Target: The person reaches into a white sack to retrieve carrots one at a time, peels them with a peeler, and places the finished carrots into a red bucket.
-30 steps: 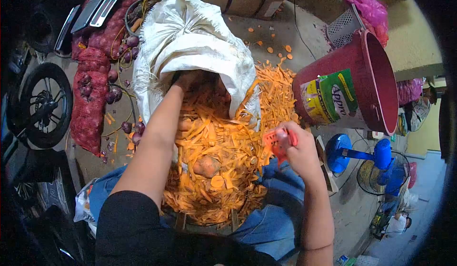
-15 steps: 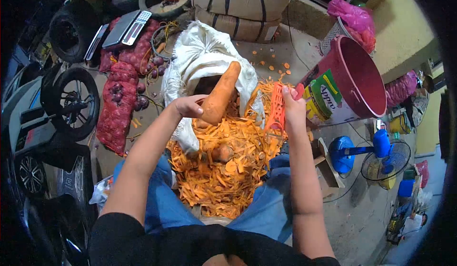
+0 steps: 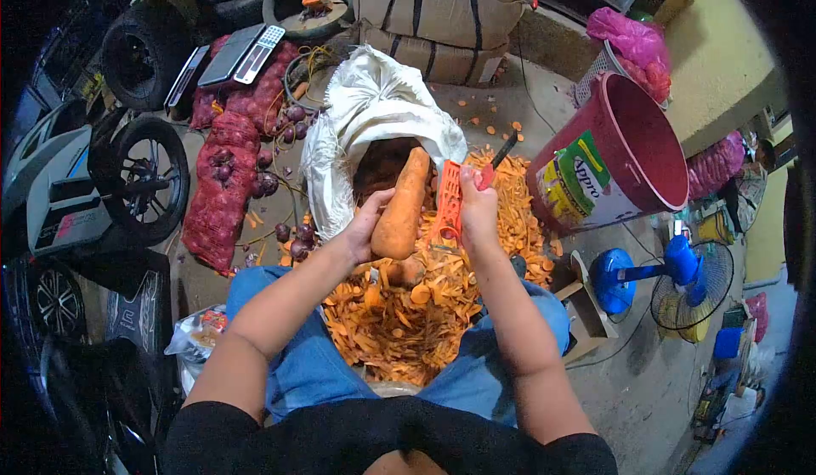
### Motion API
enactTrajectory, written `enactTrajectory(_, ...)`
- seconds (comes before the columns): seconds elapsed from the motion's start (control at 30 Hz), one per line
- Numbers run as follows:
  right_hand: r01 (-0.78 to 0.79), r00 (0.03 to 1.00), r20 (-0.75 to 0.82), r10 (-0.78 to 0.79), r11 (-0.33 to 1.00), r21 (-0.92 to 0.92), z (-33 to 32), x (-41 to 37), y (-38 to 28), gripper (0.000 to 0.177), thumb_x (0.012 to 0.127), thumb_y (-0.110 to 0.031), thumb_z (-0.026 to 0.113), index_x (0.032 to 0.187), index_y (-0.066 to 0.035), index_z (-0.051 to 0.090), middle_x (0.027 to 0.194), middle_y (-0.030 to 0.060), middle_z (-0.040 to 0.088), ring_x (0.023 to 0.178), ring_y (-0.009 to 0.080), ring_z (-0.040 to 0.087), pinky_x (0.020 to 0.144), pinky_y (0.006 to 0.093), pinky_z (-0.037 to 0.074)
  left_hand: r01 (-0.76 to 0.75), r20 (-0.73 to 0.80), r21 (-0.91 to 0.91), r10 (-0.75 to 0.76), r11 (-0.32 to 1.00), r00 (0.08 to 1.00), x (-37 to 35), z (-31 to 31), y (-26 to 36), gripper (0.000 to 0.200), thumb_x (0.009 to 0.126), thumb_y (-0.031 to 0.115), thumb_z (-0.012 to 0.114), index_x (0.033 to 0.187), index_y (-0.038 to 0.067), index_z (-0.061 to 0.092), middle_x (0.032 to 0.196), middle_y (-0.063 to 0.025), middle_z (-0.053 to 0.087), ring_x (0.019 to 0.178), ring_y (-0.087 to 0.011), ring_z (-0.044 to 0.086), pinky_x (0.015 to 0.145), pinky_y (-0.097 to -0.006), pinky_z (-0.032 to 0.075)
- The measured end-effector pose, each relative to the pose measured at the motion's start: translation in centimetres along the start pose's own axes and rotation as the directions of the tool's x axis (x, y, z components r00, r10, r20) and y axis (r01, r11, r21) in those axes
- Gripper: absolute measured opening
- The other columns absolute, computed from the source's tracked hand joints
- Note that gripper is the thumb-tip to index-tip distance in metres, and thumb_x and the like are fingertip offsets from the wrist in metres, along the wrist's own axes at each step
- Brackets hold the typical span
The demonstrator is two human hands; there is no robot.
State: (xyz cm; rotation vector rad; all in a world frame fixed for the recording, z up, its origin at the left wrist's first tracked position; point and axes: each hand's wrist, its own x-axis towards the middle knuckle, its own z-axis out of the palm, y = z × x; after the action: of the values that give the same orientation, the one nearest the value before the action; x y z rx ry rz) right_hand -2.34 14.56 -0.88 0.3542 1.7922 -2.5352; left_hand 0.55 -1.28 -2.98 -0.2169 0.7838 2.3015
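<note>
A large carrot (image 3: 403, 207) is held upright, tilted slightly right, in my left hand (image 3: 365, 225), whose fingers wrap its left side. My right hand (image 3: 479, 213) is closed on an orange-red peeler (image 3: 449, 199) and also on a knife (image 3: 501, 154) with a red handle and dark blade. The peeler is just right of the carrot, apart from it. Below both hands lies a heap of carrot peelings (image 3: 399, 326) between my knees, with a carrot partly visible on it. Behind the carrot, a white sack (image 3: 382, 101) stands open with its inside dark.
A dark red bucket (image 3: 608, 152) stands at the right, beside a blue fan (image 3: 620, 279) and a cardboard box (image 3: 586, 318). Net bags of onions (image 3: 223, 195) and a scale (image 3: 234, 54) are at the left, near a motorcycle wheel (image 3: 150, 180). Wrapped bales (image 3: 438, 16) are at the back.
Both hands have moved closer together and the carrot is lower and more upright. The peeler has moved left toward it. The knife blade now shows above my right hand.
</note>
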Motion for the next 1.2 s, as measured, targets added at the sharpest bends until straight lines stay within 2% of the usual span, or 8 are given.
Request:
enactTrajectory(0.3,0.037,0.999,-0.030,-0.034,0.995,0.096,-1.2,2.0,-1.9,0.018,0.081,-0.020,0.045,0.072,-0.005,0.050,0.064,0.0000,0.051,0.053,0.0070,0.047,0.047,0.0213,0.039,0.064,0.091,-0.035,-0.060,0.997,0.994,1.6,0.9,0.2,0.050,0.079,0.047,0.031,0.106,0.005,0.040,0.087,-0.0116,0.052,0.072,-0.0213,0.055,0.062,-0.0343,0.047)
enactTrajectory(0.5,0.127,0.986,-0.091,-0.140,0.981,-0.144,-0.7,2.2,0.3,0.030,0.078,-0.026,0.050,0.062,-0.002,0.051,0.054,0.0017,0.049,0.048,0.0078,0.042,0.046,0.0221,0.035,0.177,0.201,-0.185,-0.139,0.967,0.970,3.0,-0.8,-1.7,0.048,0.080,0.045,0.030,0.105,0.006,0.041,0.089,-0.0101,0.053,0.076,-0.0208,0.054,0.064,-0.0335,0.046)
enactTrajectory(0.57,0.182,0.966,-0.105,-0.235,0.911,-0.371,0.5,1.0,0.1,0.029,0.077,-0.026,0.051,0.068,0.001,0.053,0.054,0.0031,0.050,0.050,0.0098,0.042,0.048,0.0248,0.036,0.082,-0.083,-0.127,-0.093,0.989,0.992,2.7,1.3,-1.6,0.046,0.082,0.043,0.028,0.106,0.006,0.041,0.093,-0.0085,0.052,0.079,-0.0196,0.054,0.068,-0.0322,0.045)
enactTrajectory(0.87,0.337,0.935,0.037,-0.353,0.849,-0.406,2.0,-0.9,0.4,0.021,0.077,-0.020,0.050,0.076,0.001,0.051,0.058,0.0070,0.052,0.051,0.0124,0.044,0.050,0.0275,0.037,0.060,-0.194,-0.006,-0.060,0.998,0.979,2.8,1.2,-1.9,0.040,0.083,0.039,0.027,0.103,0.007,0.044,0.089,-0.0074,0.055,0.073,-0.0162,0.055,0.065,-0.0294,0.047)
enactTrajectory(0.93,0.267,0.935,0.018,-0.354,0.669,-0.693,1.6,-0.3,0.1,0.018,0.077,-0.018,0.049,0.075,0.000,0.051,0.059,0.0089,0.053,0.052,0.0156,0.047,0.051,0.0287,0.038,0.166,-0.195,0.122,-0.140,0.979,0.971,2.4,1.4,-1.2,0.041,0.083,0.040,0.027,0.101,0.007,0.044,0.084,-0.0082,0.055,0.072,-0.0170,0.056,0.064,-0.0303,0.047)
enactTrajectory(1.0,0.436,0.770,-0.078,-0.633,0.612,-0.660,-1.4,4.3,1.5,0.019,0.077,-0.017,0.048,0.073,0.001,0.050,0.058,0.0105,0.053,0.052,0.0197,0.048,0.051,0.0307,0.037,0.263,-0.083,0.170,-0.252,0.950,0.964,1.0,1.9,-1.2,0.042,0.083,0.041,0.027,0.101,0.007,0.044,0.082,-0.0089,0.055,0.071,-0.0177,0.056,0.063,-0.0310,0.047)
enactTrajectory(1.07,0.382,0.670,-0.261,-0.695,0.624,-0.682,-3.6,6.2,-1.3,0.022,0.078,-0.018,0.046,0.070,0.003,0.050,0.057,0.0114,0.053,0.051,0.0207,0.049,0.051,0.0319,0.037,0.339,0.010,0.274,-0.355,0.900,0.935,0.1,2.3,-1.6,0.044,0.082,0.042,0.028,0.100,0.005,0.043,0.081,-0.0109,0.054,0.069,-0.0193,0.056,0.062,-0.0323,0.047)
enactTrajectory(1.2,0.197,0.720,-0.469,-0.511,0.800,-0.567,-5.3,7.2,-2.2,0.025,0.079,-0.020,0.046,0.069,0.002,0.049,0.054,0.0056,0.049,0.050,0.0154,0.046,0.050,0.0302,0.037,0.320,0.016,0.234,-0.333,0.918,0.943,0.3,2.0,-1.2,0.044,0.082,0.042,0.029,0.100,0.005,0.043,0.082,-0.0106,0.054,0.069,-0.0191,0.056,0.062,-0.0322,0.047)
